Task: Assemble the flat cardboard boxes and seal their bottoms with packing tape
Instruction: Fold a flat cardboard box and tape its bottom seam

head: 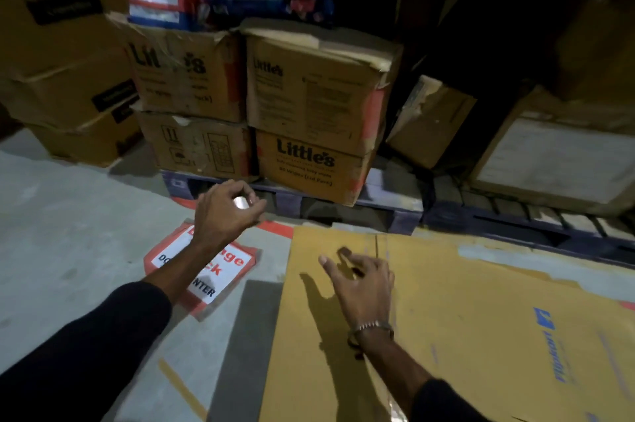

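Flat cardboard box (pixel 481 318) under loose, empty R hand (pixel 364 287); L hand (pixel 226 212) grip round small shiny obj (pixel 241 203).

Flat carton (pixel 481 318) — on the floor (pixel 68 232), right of a floor sign (pixel 206 270). Pallet (pixel 395 212) behind both, bearing stacked boxes (pixel 309 119). Packets (pixel 165 2) sit on the left-hand stack. Left hand (pixel 226 212) above the sign; right hand (pixel 364 287) above the carton — the two apart.
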`<state>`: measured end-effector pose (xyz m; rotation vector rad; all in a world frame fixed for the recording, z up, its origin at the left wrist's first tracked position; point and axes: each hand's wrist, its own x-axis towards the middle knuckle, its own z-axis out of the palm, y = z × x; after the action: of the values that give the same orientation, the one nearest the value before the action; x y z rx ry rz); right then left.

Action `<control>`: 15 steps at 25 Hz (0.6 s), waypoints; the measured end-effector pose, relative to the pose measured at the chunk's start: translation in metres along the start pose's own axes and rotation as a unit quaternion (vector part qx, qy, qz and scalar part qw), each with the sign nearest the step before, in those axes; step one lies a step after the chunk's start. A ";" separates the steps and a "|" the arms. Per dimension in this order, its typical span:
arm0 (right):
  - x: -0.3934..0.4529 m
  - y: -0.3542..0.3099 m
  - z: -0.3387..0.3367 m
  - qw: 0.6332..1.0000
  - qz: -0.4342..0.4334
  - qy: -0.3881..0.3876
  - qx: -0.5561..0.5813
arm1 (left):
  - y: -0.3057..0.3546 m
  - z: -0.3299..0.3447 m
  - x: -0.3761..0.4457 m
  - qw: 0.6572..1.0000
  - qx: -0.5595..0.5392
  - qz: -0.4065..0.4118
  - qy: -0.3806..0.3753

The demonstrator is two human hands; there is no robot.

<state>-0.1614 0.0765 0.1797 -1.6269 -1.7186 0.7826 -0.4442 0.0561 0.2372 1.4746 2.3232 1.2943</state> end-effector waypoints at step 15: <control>-0.134 -0.118 -0.110 0.985 -0.044 -0.154 0.066 | 0.070 -0.225 -0.232 0.978 0.187 0.044 0.083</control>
<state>-0.1440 -0.0645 0.3333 -1.3855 -1.8906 1.1267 -0.3834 -0.2487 0.3506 1.6435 2.7605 1.0775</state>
